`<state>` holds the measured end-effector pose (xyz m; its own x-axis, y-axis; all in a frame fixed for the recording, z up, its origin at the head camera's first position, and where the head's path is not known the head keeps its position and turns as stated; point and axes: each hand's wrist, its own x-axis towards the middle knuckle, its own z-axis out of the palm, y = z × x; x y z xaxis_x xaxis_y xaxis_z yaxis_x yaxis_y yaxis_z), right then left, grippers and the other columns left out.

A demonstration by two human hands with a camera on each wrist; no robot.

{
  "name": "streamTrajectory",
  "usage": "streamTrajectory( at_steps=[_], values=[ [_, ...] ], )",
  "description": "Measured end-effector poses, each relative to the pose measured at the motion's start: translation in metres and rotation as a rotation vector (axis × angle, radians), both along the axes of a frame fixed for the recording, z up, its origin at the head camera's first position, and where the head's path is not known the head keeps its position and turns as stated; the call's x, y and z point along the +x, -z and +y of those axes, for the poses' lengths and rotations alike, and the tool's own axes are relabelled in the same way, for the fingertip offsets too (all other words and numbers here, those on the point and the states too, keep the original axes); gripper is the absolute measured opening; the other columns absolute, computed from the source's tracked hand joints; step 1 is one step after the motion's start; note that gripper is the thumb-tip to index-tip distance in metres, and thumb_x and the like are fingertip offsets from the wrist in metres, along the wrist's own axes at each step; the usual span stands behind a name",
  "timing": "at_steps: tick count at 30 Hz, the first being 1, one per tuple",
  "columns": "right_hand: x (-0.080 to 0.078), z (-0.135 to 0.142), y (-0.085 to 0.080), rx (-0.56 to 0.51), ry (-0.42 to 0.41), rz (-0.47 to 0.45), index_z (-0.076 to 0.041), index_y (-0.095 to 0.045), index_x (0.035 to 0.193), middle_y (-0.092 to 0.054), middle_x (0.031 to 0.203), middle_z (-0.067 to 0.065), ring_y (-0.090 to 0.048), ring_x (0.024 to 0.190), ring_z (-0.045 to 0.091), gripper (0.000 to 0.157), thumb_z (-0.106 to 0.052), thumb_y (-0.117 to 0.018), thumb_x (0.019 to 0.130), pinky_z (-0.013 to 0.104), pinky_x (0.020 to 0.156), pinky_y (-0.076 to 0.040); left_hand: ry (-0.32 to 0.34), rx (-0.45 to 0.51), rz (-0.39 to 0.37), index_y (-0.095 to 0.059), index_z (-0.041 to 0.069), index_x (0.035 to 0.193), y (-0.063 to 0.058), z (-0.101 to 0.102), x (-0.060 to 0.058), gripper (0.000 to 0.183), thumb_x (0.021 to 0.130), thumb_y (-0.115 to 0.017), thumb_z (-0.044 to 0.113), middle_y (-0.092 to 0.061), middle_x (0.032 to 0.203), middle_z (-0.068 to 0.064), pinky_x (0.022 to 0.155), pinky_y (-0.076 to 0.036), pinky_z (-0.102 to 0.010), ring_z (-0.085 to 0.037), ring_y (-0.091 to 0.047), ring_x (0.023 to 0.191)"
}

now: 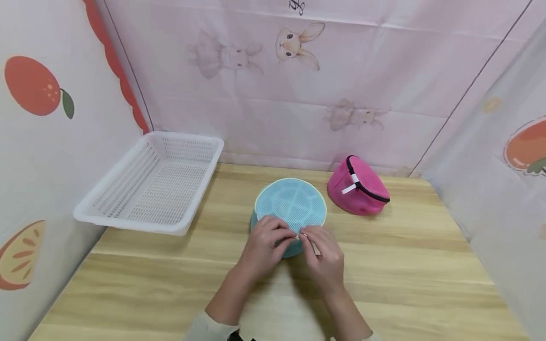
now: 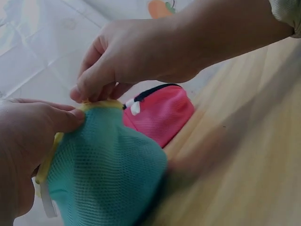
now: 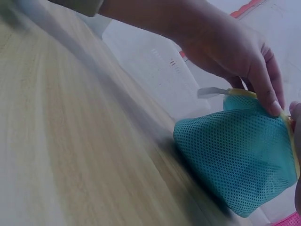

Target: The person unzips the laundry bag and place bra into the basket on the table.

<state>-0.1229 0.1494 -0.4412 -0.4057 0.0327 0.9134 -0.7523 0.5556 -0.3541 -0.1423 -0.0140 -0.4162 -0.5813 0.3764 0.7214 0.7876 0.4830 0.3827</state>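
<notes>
A round teal mesh bag [image 1: 294, 201] with a yellow-edged top stands at the middle of the table. At its near edge, my left hand [image 1: 268, 239] pinches the yellow rim between thumb and fingers. Close beside it, my right hand [image 1: 324, 255] pinches the same rim, fingertips almost meeting the left ones. The left wrist view shows the bag's mesh side [image 2: 108, 165] bulging below both hands. A pale tab [image 3: 212, 92] sticks out from the rim near the left hand in the right wrist view. The small piece between the fingertips is mostly hidden.
To the right behind the teal bag sits a pink mesh bag [image 1: 354, 196] with a black zipper and white tab. A white slotted plastic basket [image 1: 198, 199] occupies the left rear of the wooden table [image 1: 405, 270]. Printed cloth [image 1: 264, 123] hangs around the back and sides.
</notes>
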Motion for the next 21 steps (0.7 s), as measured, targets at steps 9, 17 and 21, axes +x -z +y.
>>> streamTrajectory(
  at_steps=[9,17,21],
  values=[
    [0.0,0.005,0.001,-0.043,0.044,-0.027,0.006,-0.071,0.087,-0.07,0.086,0.016,-0.065,0.083,0.03,0.023,0.013,-0.075,0.066,0.026,0.088,-0.049,0.023,-0.096,-0.024,-0.076,0.016,0.081,-0.011,0.007,-0.011,0.006,0.076,-0.079,0.018,-0.064,0.086,0.008,0.083,-0.044,-0.027,-0.011,-0.054,0.088],
    [-0.002,0.004,-0.002,-0.041,0.065,-0.02,0.004,-0.072,0.089,-0.07,0.087,0.014,-0.065,0.084,0.029,0.02,0.01,-0.074,0.07,0.027,0.089,-0.05,0.052,-0.091,-0.054,-0.076,0.015,0.082,-0.016,0.0,-0.015,0.006,0.076,-0.078,0.014,-0.064,0.086,0.007,0.085,-0.044,-0.024,-0.011,-0.055,0.089],
    [-0.006,0.005,-0.005,-0.027,0.07,-0.031,0.003,-0.072,0.091,-0.07,0.089,0.014,-0.065,0.086,0.028,0.019,0.007,-0.073,0.073,0.026,0.091,-0.049,0.058,-0.08,-0.105,-0.075,0.015,0.083,-0.018,-0.005,-0.02,0.005,0.079,-0.076,0.015,-0.064,0.088,0.009,0.084,-0.046,-0.021,-0.008,-0.053,0.092]
  ],
)
